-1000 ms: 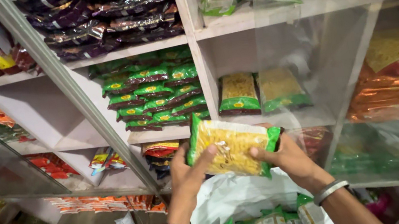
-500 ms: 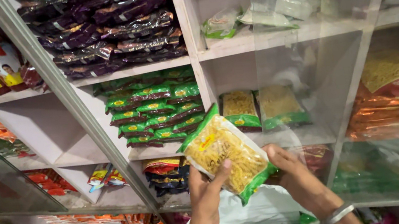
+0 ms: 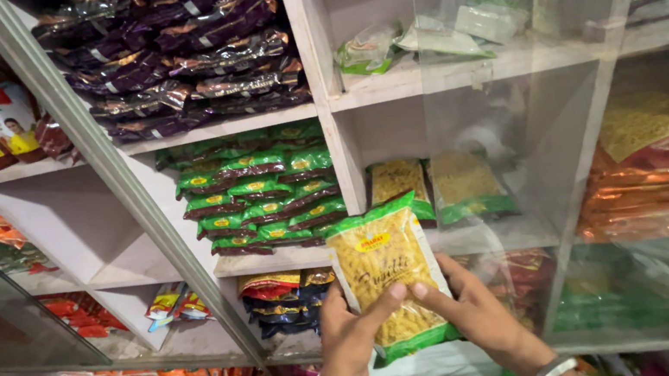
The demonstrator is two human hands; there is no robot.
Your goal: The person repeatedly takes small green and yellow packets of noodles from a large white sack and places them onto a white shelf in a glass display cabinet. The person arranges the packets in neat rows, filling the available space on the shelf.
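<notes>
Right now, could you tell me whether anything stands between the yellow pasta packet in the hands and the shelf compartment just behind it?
Nothing visible does. Both the left hand and the right hand hold the pasta packet in front of the open compartment, where two similar packets stand at the back. Its front floor looks bare.

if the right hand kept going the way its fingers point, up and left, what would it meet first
Likely the stacked green packets on the middle shelf, past the yellow pasta packet that the right hand already holds with the left hand. Depth is unclear.
</notes>
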